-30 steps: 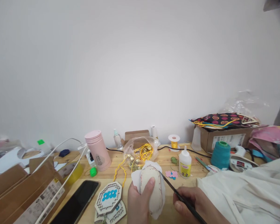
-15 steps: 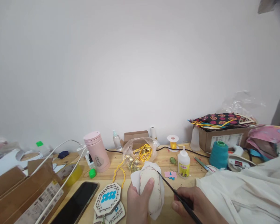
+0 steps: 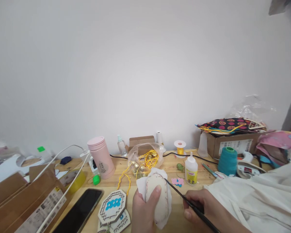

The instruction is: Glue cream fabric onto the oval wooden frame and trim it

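Note:
My left hand (image 3: 145, 208) is closed round an oval cream-coloured board (image 3: 157, 195), its thumb pressed on the front face. White cloth (image 3: 141, 186) sticks out behind the board's edges, and small reddish marks run along its rim. In my right hand (image 3: 199, 205) is a thin black tool (image 3: 196, 210), pinched like a pen. The tool's tip is at the board's upper right edge; whether it touches is hard to tell. Left of the board, an octagonal lattice piece with blue flowers (image 3: 113, 206) lies on another lattice piece (image 3: 122, 220).
A phone (image 3: 79, 210), a cardboard box (image 3: 26, 207) and a pink tumbler (image 3: 101, 158) are at the left. Behind my hands lies a bag of gold bells (image 3: 145, 158). A glue bottle (image 3: 191, 170), teal thread cone (image 3: 228, 161) and white cloth (image 3: 262, 197) are at the right.
My right hand has shifted slightly to the right and up, and the tool's rear end moved right with it. The board has moved very slightly right in my left hand.

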{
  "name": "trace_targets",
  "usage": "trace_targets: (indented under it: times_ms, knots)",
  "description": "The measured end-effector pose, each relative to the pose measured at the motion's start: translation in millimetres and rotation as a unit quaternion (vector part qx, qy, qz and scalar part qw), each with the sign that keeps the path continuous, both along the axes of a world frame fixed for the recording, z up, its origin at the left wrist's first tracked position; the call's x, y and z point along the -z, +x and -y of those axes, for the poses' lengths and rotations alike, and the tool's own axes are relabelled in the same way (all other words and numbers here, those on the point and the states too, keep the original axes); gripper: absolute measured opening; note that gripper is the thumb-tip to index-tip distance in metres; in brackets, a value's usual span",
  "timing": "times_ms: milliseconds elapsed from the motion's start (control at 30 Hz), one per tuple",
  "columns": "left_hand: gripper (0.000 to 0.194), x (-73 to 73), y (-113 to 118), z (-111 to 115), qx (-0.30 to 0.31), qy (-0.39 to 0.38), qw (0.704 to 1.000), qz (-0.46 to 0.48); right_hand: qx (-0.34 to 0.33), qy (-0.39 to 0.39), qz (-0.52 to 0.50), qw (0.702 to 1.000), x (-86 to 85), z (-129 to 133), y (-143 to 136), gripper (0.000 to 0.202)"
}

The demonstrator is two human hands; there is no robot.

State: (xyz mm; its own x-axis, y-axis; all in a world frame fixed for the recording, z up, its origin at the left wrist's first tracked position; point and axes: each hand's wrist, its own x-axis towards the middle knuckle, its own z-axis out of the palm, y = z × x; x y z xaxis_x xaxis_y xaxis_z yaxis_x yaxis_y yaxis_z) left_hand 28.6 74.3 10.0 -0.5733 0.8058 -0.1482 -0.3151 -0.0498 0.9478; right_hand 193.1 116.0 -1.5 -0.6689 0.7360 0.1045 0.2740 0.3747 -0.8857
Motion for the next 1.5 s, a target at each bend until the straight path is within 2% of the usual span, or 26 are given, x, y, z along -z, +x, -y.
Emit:
trace_targets:
  times_ms: [200, 500, 633, 967, 1133, 1500]
  knots:
    - [0.047, -0.7, 0, 0, -0.002, -0.001, 1.000, 0.023, -0.047, -0.016, -0.059, 0.997, 9.5, 0, 4, 0.048]
    - [0.047, -4.4, 1, 4, -0.009, -0.014, 1.000, 0.017, -0.041, -0.026, -0.075, 0.996, 8.2, -1, 3, 0.054]
    - [0.046, -4.7, 2, 4, -0.010, -0.013, 1.000, 0.008, -0.021, -0.030, -0.046, 0.998, 6.8, -1, 2, 0.052]
    - [0.050, 2.8, -1, 1, 0.000, -0.021, 0.999, -0.035, -0.006, 0.022, 0.001, 1.000, -3.2, 1, 4, 0.037]
    - [0.055, 4.1, -2, 1, 0.003, -0.035, 0.999, -0.028, 0.005, 0.057, 0.041, 0.998, -6.6, -1, 6, 0.030]
    - [0.050, 5.7, -2, 0, 0.000, -0.020, 0.999, -0.028, 0.007, 0.069, 0.047, 0.996, -6.3, -1, 5, 0.030]
